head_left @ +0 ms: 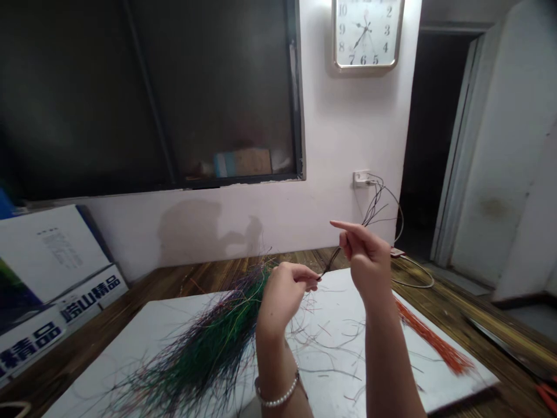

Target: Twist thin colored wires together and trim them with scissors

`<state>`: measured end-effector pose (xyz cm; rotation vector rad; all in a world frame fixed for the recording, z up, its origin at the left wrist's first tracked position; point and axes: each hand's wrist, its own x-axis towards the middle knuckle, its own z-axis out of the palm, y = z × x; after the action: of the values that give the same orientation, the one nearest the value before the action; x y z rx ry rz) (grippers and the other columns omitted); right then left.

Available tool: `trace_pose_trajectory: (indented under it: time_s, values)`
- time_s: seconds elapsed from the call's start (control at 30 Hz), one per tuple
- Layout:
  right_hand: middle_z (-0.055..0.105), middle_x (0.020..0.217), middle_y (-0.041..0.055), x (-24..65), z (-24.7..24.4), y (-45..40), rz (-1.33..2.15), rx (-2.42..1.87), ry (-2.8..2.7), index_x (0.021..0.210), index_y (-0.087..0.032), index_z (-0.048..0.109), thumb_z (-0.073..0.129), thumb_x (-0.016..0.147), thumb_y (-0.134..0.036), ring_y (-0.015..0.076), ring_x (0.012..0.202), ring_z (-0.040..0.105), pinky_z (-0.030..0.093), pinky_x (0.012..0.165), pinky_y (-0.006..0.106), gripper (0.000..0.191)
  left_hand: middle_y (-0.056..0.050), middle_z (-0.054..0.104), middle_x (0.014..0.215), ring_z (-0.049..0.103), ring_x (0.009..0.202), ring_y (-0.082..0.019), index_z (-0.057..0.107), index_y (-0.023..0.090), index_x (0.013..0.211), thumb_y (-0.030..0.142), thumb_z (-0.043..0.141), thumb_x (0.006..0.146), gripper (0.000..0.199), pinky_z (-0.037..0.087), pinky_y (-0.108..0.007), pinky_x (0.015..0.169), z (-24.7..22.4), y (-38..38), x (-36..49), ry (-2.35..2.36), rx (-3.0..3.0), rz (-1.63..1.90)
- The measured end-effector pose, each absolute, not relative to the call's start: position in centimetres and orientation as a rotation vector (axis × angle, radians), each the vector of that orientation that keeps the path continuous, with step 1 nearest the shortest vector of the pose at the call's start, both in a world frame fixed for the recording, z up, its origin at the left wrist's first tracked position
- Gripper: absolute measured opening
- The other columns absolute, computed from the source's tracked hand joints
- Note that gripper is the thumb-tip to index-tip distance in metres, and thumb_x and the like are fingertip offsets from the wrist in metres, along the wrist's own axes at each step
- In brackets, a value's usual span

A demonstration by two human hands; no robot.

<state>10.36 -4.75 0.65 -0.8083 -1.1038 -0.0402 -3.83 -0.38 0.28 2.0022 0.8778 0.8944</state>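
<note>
My left hand (289,290), with a beaded bracelet (278,400) at the wrist, pinches one end of a thin bundle of dark wires (331,260) above the white board. My right hand (365,252) is closed on the same dark wires further up, its index finger stretched out to the left. Loose wire ends fan out behind the right hand, towards the wall. A large tangled pile of green and dark wires (213,342) lies on the board left of my left hand. Orange wires (435,339) lie in a bundle right of my right forearm.
The white board (163,319) rests on a wooden table (456,305), with scattered wire pieces on it. White boxes (56,278) stand at the left. A cable runs from the wall socket (362,179). Red-handled tool (546,395) at the right edge. A clock (368,35) hangs above.
</note>
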Motion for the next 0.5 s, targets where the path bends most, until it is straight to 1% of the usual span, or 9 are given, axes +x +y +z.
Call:
trace_pose_trajectory:
  time_s: [0.07, 0.13, 0.3, 0.4, 0.5]
  values:
    - [0.046, 0.061, -0.0022, 10.5, 0.4, -4.5, -0.122, -0.824, -1.067, 0.091, -0.02, 0.072, 0.043, 0.079, -0.009, 0.0077, 0.053, 0.037, 0.029, 0.049, 0.024, 0.033, -0.006, 0.071, 0.07, 0.066, 0.069, -0.016, 0.073, 0.014, 0.074, 0.005, 0.052, 0.069, 0.023, 0.05, -0.026, 0.067, 0.6, -0.7, -3.7, 0.83, 1.96, 0.864]
    - [0.046, 0.061, -0.0022, 10.8, 0.3, -4.2, -0.122, -0.792, -1.003, 0.088, -0.02, 0.072, 0.044, 0.079, -0.009, 0.0074, 0.053, 0.037, 0.027, 0.049, 0.024, 0.031, -0.006, 0.071, 0.07, 0.066, 0.069, -0.015, 0.072, 0.015, 0.074, 0.005, 0.052, 0.07, 0.023, 0.051, -0.026, 0.067, 0.9, -1.0, -3.8, 0.806, 1.921, 0.886]
    - [0.045, 0.059, -0.0024, 11.4, 0.3, -3.8, 0.172, -0.563, -0.807, 0.082, -0.019, 0.071, 0.055, 0.077, -0.015, 0.0059, 0.051, 0.033, 0.02, 0.045, 0.022, 0.017, -0.006, 0.072, 0.071, 0.067, 0.07, -0.017, 0.074, 0.017, 0.077, 0.009, 0.054, 0.074, 0.022, 0.053, -0.028, 0.067, 1.3, -1.7, -4.3, 0.825, 1.876, 1.018]
    - [0.044, 0.059, -0.0023, 11.2, 0.6, -4.3, 0.235, -0.458, -0.771, 0.079, -0.019, 0.071, 0.058, 0.075, -0.014, 0.0058, 0.051, 0.032, 0.019, 0.045, 0.022, 0.014, -0.006, 0.073, 0.072, 0.068, 0.071, -0.017, 0.074, 0.017, 0.078, 0.009, 0.054, 0.074, 0.022, 0.053, -0.029, 0.068, 1.4, -1.9, -4.3, 0.818, 1.858, 1.075]
    - [0.042, 0.057, -0.0029, 10.8, 1.0, -4.9, 0.281, -0.382, -0.797, 0.079, -0.021, 0.07, 0.058, 0.076, -0.014, 0.0064, 0.05, 0.032, 0.019, 0.045, 0.022, 0.014, -0.006, 0.074, 0.077, 0.069, 0.075, -0.018, 0.073, 0.017, 0.08, 0.01, 0.055, 0.074, 0.021, 0.053, -0.029, 0.071, 1.3, -1.7, -4.0, 0.887, 1.837, 1.155]
